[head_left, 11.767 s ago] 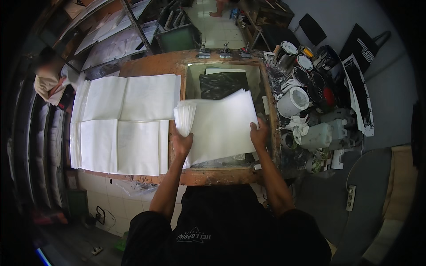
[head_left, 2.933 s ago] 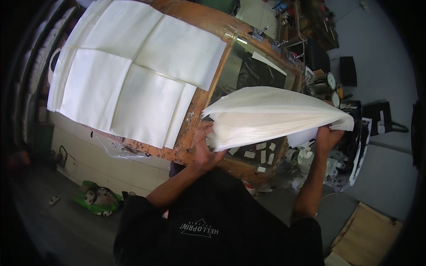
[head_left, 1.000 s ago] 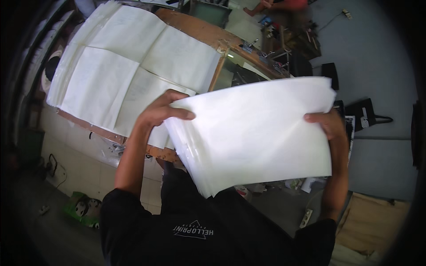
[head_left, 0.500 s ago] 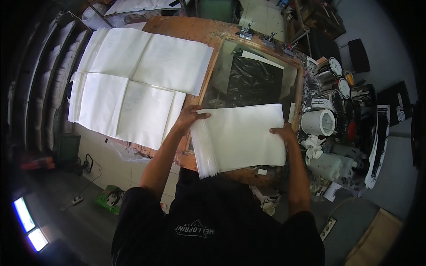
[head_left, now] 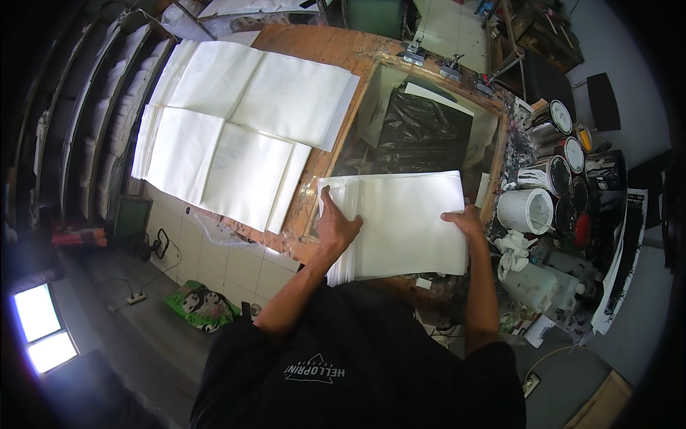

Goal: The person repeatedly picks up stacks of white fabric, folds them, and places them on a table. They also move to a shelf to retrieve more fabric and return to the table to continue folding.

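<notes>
A stack of flat white plastic bags [head_left: 411,229], with layered, partly see-through left edges, lies in front of me. My left hand [head_left: 337,225] grips the stack's left side, thumb across the top and fingers along the edge. At the right edge, my right hand [head_left: 468,221] has its thumb on top; its other fingers are partly hidden behind the stack. Under and beyond the stack is a wooden-framed screen [head_left: 493,154], with a black plastic sheet [head_left: 426,136] showing in its window. More white bags [head_left: 246,175] lie in overlapping piles to the left.
Metal hinge clamps [head_left: 414,52] line the frame's far edge. To the right stand paint cans [head_left: 549,174], a white bucket [head_left: 525,211], crumpled tissue [head_left: 514,252] and a translucent jug [head_left: 530,284]. A rack [head_left: 107,136] with curved shelves stands on the far left.
My left hand has moved from the stack's upper left corner onto its left side, with the thumb further in. My right hand keeps its hold. The whole view has shifted slightly.
</notes>
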Demonstrator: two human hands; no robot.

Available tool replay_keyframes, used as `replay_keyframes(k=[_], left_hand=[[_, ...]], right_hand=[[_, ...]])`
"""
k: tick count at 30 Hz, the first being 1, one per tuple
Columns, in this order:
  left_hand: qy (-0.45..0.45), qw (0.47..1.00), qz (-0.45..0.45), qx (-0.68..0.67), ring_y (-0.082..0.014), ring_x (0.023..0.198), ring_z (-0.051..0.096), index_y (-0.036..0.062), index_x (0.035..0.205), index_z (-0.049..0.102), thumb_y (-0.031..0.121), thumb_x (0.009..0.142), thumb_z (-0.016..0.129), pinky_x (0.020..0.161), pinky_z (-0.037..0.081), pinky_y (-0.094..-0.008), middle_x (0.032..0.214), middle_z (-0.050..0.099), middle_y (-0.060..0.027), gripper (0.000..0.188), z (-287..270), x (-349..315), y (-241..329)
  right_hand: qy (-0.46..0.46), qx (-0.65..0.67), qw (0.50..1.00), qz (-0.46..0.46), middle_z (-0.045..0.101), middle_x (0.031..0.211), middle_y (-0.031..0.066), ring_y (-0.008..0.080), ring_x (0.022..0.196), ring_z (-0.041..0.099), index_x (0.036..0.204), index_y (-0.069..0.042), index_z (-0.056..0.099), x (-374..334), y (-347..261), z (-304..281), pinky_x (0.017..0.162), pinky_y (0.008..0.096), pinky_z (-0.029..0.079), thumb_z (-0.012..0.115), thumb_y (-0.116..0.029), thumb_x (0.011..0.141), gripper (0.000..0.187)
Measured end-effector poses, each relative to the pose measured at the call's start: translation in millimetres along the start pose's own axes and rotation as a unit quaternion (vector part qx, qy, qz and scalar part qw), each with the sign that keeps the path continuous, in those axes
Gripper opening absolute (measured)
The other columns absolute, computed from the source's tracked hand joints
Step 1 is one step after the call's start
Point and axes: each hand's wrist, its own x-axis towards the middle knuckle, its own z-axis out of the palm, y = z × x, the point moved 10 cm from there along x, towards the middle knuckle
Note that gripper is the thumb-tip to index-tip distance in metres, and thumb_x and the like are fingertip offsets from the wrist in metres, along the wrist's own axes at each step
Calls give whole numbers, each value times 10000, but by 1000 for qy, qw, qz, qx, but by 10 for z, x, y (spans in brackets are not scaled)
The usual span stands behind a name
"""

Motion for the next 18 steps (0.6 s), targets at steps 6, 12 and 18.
replay_keyframes(k=[6, 12, 18], left_hand=[[13, 996, 47, -78, -497, 990, 589, -22, 1405, 151, 81, 725, 634, 882, 480, -488, 1096, 567, -356, 840, -89, -32, 51], [-13, 990, 98, -97, -466, 1056, 555, -87, 1328, 261, 77, 738, 604, 938, 440, -473, 1114, 526, -353, 702, -361, -136, 80], [41, 997, 38, -44, -482, 1090, 539, -101, 1305, 315, 101, 731, 615, 966, 425, -469, 1177, 510, -375, 678, -427, -60, -218]], right_hand=[[-38, 87, 995, -34, 706, 917, 155, 260, 829, 684, 1010, 57, 667, -2, -1, 25, 779, 357, 537, 814, -111, 666, 410], [-97, 76, 992, -16, 709, 900, 116, 210, 822, 676, 1017, 11, 681, 97, 103, 80, 746, 345, 530, 852, -231, 714, 424], [-76, 45, 996, 11, 713, 874, 70, 164, 748, 657, 1013, -15, 700, -26, -11, 83, 704, 289, 504, 806, -290, 777, 378]])
